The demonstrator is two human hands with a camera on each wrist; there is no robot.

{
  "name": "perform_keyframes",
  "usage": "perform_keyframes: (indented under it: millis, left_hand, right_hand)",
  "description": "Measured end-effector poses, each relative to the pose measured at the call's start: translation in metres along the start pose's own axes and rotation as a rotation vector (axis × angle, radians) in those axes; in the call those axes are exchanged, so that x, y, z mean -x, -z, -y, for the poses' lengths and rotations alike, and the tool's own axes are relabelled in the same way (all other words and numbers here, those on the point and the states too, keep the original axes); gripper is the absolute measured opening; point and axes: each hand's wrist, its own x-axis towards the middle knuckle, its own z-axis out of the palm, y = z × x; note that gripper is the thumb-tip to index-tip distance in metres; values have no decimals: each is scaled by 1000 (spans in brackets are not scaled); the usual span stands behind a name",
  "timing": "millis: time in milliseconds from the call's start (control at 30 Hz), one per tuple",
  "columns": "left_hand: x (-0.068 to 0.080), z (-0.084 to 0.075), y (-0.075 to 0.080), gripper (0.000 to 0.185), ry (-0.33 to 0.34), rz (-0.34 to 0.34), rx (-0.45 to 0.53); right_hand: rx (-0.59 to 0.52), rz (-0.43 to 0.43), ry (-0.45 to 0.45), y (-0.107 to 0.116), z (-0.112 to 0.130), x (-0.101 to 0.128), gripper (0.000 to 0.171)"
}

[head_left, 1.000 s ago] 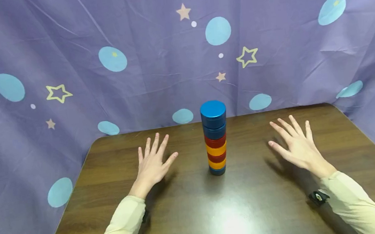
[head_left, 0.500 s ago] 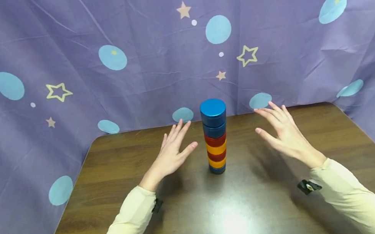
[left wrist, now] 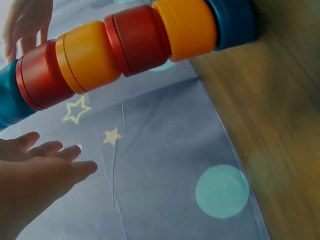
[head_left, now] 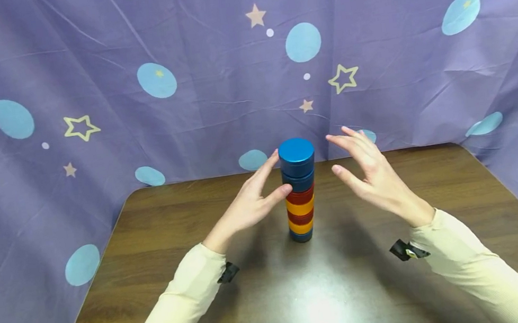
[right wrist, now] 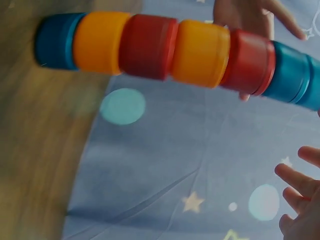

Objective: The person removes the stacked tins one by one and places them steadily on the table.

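Observation:
A tall upright tower of several round, lidded-looking jars (head_left: 300, 210) stands near the middle of the table, coloured blue, orange and red, with a bright blue top. My left hand (head_left: 251, 199) is at its left side near the upper part, fingers extended; in the head view its thumb overlaps the tower, and I cannot tell whether it touches. To the right, my right hand (head_left: 373, 175) hovers apart from the tower, fingers spread and slightly bent, palm towards it. The left wrist view shows the left hand (left wrist: 45, 167) beside the jars, holding nothing. Neither hand grips anything.
Brown wood-grain table (head_left: 160, 220) with rounded far corners. Behind it hangs a purple curtain (head_left: 207, 39) with stars and blue ovals, close to the far edge. Small black devices (head_left: 227, 272) are worn under both wrists.
Both hands have risen from low over the table and moved inward towards the tower, turning their palms to face it. The tower has not moved.

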Motion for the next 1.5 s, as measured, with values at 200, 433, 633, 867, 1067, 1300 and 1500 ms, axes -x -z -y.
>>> perform_keyframes:
  millis: [200,433,633,867,1067,1300,1500]
  left_hand:
    - [-10,-5,-6,88,-41,8,160]
    - [-20,-8,-19,91,-60,36,406]
    - [-24,-11,-27,98,-46,1,442]
    - [-27,-10,-29,94,-86,-57,444]
    - [-27,-6,-34,78,-93,-76,463]
    - [-27,-3,-36,73,-89,-69,507]
    - [-27,-2,-36,88,-89,-65,506]
  right_hand:
    - [-57,-8,42,-4,14,-17,54]
    - [-117,-6,41,-9,23,-25,56]
    - [-183,11,36,-12,28,-30,57]
    - [-207,4,16,-20,30,-31,59]
    - [-303,28,-102,-25,33,-29,52]
    - [-478,10,-211,-27,36,-29,48]
    - [-474,-24,-238,-25,36,-28,48]
